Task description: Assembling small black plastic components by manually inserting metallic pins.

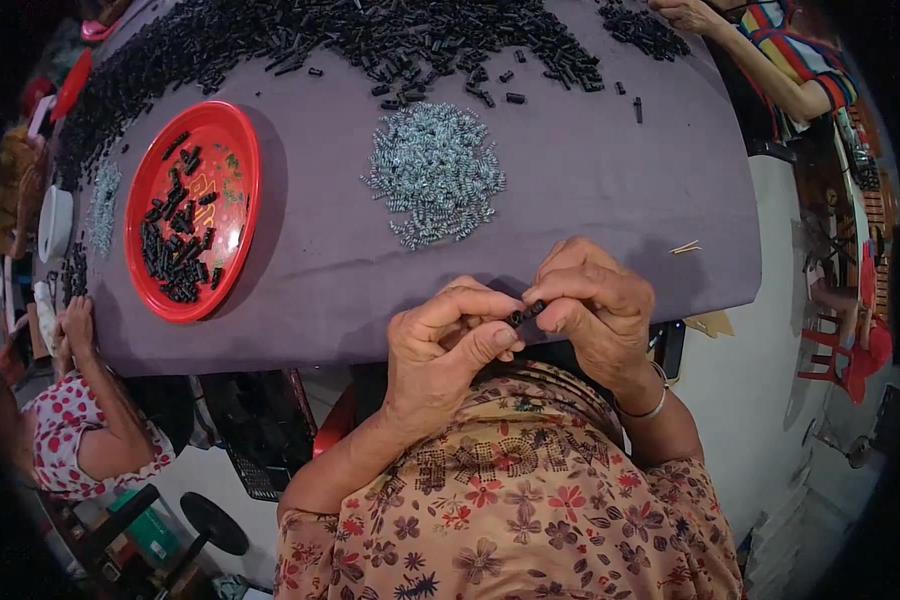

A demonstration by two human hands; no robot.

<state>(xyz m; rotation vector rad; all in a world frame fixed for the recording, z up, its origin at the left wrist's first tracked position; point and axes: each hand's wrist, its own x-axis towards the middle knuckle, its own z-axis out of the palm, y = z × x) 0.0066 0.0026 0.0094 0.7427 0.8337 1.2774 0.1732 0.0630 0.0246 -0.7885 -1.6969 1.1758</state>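
In front of my body, just over the table's near edge, both hands meet with fingertips pinched. My left hand grips a small black ribbed plastic tube between thumb and forefinger. My right hand pinches a second small black piece, its end close to the first one. Whether the two pieces touch is too small to tell. Beyond the hands lies a heap of small silvery coil springs. To the left stands a red oval tray with several black tube pieces in it.
A large heap of black tube pieces covers the far side of the grey cloth-covered table. Two thin sticks lie at the right. Co-workers' arms reach in at the left and far right. A red stool stands beyond.
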